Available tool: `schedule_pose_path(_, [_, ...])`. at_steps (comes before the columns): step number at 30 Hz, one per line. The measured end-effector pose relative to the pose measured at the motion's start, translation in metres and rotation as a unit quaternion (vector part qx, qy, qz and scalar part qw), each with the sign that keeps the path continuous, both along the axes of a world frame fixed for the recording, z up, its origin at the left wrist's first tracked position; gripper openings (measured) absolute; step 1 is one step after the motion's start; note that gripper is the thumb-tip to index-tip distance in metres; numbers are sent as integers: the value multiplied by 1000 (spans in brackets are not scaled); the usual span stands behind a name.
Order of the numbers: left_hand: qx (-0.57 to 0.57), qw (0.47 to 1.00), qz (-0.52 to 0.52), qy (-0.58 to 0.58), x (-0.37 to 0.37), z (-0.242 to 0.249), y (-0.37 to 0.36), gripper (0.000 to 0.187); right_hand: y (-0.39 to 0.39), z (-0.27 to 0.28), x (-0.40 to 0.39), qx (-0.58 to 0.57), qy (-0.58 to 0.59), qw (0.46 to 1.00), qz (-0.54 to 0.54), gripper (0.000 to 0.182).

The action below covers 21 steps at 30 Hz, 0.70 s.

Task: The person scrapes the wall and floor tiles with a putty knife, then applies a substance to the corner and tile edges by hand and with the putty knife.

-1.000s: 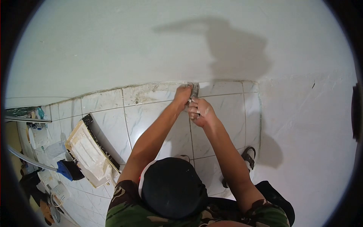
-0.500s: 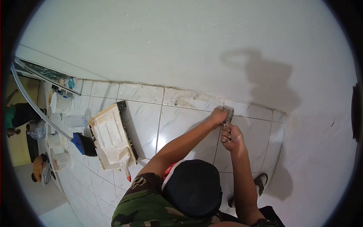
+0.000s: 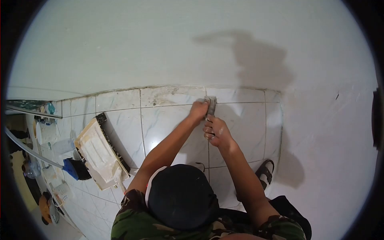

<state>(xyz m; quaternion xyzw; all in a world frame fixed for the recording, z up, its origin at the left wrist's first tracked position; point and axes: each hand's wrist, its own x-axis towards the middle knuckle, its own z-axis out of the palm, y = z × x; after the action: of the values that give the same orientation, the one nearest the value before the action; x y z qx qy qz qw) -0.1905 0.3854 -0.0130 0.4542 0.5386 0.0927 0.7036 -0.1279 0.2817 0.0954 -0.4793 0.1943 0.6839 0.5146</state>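
Observation:
A grey, smeared scraper [image 3: 211, 106] is held between both hands, low over the pale tiles near the foot of the wall. My right hand [image 3: 218, 131] is closed around its lower end, with white smears on the fingers. Closed against the scraper's side near its top is my left hand [image 3: 198, 111]. The fingertips of the left hand are partly hidden. Just left of the hands, the tile strip [image 3: 172, 97] along the wall carries grey-brown dirt marks.
A paint tray [image 3: 94, 144] coated in white, with a paintbrush [image 3: 118, 176] in it, lies left of my arm. Beside it is a blue-and-black broom [image 3: 76, 169]. Buckets [image 3: 47, 132] and another person [image 3: 45, 208] are at far left. A sandalled foot [image 3: 265, 172] is at right.
The view has shifted, so the tray, tiles and hands appear farther left. Both hands stay closed on the scraper, close to the same tile joint.

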Motion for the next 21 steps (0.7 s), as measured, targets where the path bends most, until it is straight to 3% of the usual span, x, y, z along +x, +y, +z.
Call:
schedule_pose_path(2, [-11,1000,7,6,6,9,18,40,20,-3,7,-12,-55,997,49,23])
schedule_pose_path(6, [-54,998,34,-20,7,24,26,41,32,3,10,10,-45,998,33,21])
schedule_pose_path(8, [-67,996,38,-43,3,24,20,41,27,11,-6,-80,-83,993,28,18])
schedule_pose_path(12, [-28,999,21,2,1,31,14,41,13,-5,-9,-35,-85,995,23,17])
schedule_pose_path(14, [-27,999,20,7,3,37,23,41,31,-14,0,-29,-75,996,27,27])
schedule_pose_path(21, [-40,999,27,-6,1,21,10,45,17,12,-15,-49,-107,993,19,18])
